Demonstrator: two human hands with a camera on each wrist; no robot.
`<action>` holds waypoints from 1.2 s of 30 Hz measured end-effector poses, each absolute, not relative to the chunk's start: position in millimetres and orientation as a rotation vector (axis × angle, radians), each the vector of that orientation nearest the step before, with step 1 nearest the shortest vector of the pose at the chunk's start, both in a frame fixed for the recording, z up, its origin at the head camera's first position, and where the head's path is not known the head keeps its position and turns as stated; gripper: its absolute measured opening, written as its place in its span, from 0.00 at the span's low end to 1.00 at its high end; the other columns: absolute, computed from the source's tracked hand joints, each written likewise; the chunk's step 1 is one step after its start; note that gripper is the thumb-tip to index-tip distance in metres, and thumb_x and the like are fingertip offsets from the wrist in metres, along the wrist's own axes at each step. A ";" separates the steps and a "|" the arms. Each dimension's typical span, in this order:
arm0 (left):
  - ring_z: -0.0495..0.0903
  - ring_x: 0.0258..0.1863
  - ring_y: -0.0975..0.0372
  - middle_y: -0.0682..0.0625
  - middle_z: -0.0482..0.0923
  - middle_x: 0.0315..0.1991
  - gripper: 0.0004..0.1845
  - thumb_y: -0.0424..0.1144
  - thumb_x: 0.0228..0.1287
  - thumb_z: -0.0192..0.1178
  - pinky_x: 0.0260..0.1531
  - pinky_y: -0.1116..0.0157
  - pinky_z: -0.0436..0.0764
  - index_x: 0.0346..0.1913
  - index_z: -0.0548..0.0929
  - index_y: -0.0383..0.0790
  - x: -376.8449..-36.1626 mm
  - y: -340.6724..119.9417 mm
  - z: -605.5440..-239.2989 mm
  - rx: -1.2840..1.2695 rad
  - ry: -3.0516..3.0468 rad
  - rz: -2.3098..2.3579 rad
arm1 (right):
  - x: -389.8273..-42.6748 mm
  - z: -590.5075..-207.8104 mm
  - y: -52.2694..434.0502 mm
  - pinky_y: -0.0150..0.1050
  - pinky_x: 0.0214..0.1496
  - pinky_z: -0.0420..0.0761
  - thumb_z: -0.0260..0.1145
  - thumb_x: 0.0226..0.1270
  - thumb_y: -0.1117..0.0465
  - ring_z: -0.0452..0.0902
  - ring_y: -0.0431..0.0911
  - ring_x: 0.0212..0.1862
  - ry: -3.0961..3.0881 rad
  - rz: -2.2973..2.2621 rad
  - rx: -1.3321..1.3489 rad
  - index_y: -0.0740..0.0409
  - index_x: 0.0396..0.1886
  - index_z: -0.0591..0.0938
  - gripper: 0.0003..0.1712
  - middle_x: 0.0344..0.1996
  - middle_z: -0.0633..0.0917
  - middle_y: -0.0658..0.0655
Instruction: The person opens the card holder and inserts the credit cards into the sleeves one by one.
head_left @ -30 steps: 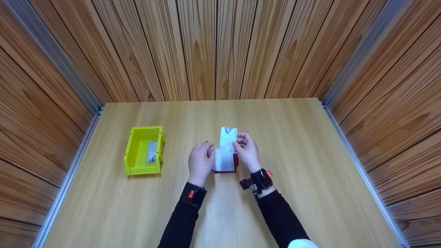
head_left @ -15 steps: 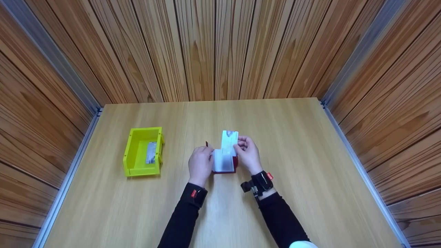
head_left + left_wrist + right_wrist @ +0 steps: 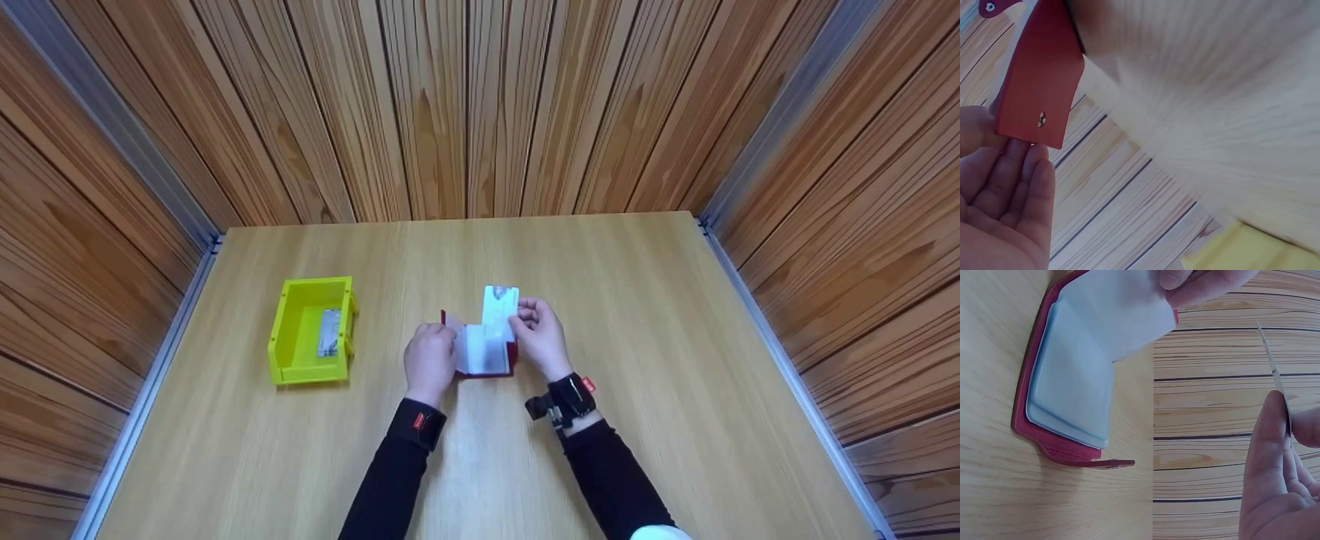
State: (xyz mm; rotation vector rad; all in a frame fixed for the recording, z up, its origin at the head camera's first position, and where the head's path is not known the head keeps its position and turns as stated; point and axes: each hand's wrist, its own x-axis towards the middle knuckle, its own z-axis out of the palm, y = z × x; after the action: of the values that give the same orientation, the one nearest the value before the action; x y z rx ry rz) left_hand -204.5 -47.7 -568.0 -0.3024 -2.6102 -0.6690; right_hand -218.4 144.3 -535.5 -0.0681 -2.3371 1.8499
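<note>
A red card holder (image 3: 512, 358) with translucent plastic sleeves (image 3: 1072, 371) lies spread on the table at the middle. My left hand (image 3: 429, 364) pinches its raised cover and some sleeves between thumb and fingers. In the left wrist view the red cover (image 3: 1041, 84) shows a metal snap, and its lower edge meets the fingers. My right hand (image 3: 541, 336) pinches a pale blue-white card (image 3: 500, 306) by its right edge. The card stands above the sleeves and overlaps them in the head view; the right wrist view shows it edge-on, apart from the sleeves.
A yellow bin (image 3: 306, 330) stands on the table to the left, with a greyish card (image 3: 328, 332) lying inside. Wood-plank walls (image 3: 435, 112) close off the back and both sides of the table (image 3: 637, 285).
My left hand has shifted slightly left, drawing the red cover and some sleeves wider apart. The card in my right hand came a little nearer at first, then stayed almost still.
</note>
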 end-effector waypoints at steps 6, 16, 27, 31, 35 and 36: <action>0.79 0.34 0.53 0.45 0.83 0.31 0.04 0.24 0.55 0.64 0.33 0.58 0.80 0.29 0.86 0.34 -205.3 -53.7 -573.0 -0.312 -2.596 -0.617 | -215.8 -530.1 141.6 0.35 0.46 0.76 0.65 0.64 0.72 0.78 0.50 0.42 -2.351 1.859 -0.062 0.74 0.53 0.75 0.19 0.38 0.83 0.62; 0.79 0.32 0.52 0.46 0.82 0.28 0.06 0.26 0.58 0.63 0.30 0.56 0.79 0.25 0.84 0.35 -203.6 -64.8 -582.9 -0.292 -2.597 -0.600 | -217.9 -543.2 137.3 0.34 0.43 0.76 0.66 0.63 0.72 0.78 0.48 0.39 -2.350 1.862 -0.013 0.74 0.52 0.75 0.18 0.36 0.82 0.60; 0.78 0.31 0.52 0.48 0.79 0.27 0.08 0.23 0.53 0.60 0.29 0.55 0.79 0.24 0.84 0.36 -202.3 -73.2 -593.6 -0.228 -2.671 -0.710 | -215.9 -547.8 131.4 0.35 0.43 0.77 0.65 0.64 0.71 0.78 0.48 0.40 -2.432 1.843 -0.023 0.71 0.51 0.76 0.17 0.36 0.82 0.59; 0.78 0.29 0.51 0.47 0.78 0.25 0.08 0.23 0.52 0.60 0.28 0.54 0.78 0.20 0.80 0.37 -202.6 -74.7 -594.7 -0.230 -2.695 -0.715 | -215.2 -551.0 128.8 0.35 0.42 0.77 0.65 0.64 0.71 0.77 0.48 0.40 -2.457 1.829 0.001 0.71 0.51 0.76 0.17 0.35 0.82 0.58; 0.78 0.29 0.51 0.47 0.78 0.25 0.09 0.23 0.51 0.60 0.29 0.54 0.77 0.20 0.80 0.37 -203.3 -75.7 -595.2 -0.236 -2.744 -0.690 | -215.8 -553.8 124.7 0.36 0.41 0.77 0.65 0.64 0.72 0.77 0.48 0.39 -2.509 1.804 0.012 0.70 0.51 0.76 0.16 0.35 0.82 0.57; 0.78 0.29 0.51 0.46 0.78 0.25 0.09 0.23 0.51 0.60 0.29 0.54 0.77 0.20 0.80 0.37 -203.6 -75.8 -595.3 -0.238 -2.757 -0.682 | -216.1 -554.4 123.6 0.36 0.40 0.78 0.65 0.64 0.72 0.78 0.48 0.39 -2.525 1.793 0.018 0.69 0.51 0.77 0.16 0.35 0.82 0.57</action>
State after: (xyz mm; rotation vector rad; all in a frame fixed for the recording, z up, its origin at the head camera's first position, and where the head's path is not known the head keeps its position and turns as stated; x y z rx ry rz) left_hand -203.6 -75.8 -595.3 -0.2376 -2.7572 -0.6824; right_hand -216.1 123.6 -554.4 0.0177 -2.5250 1.7928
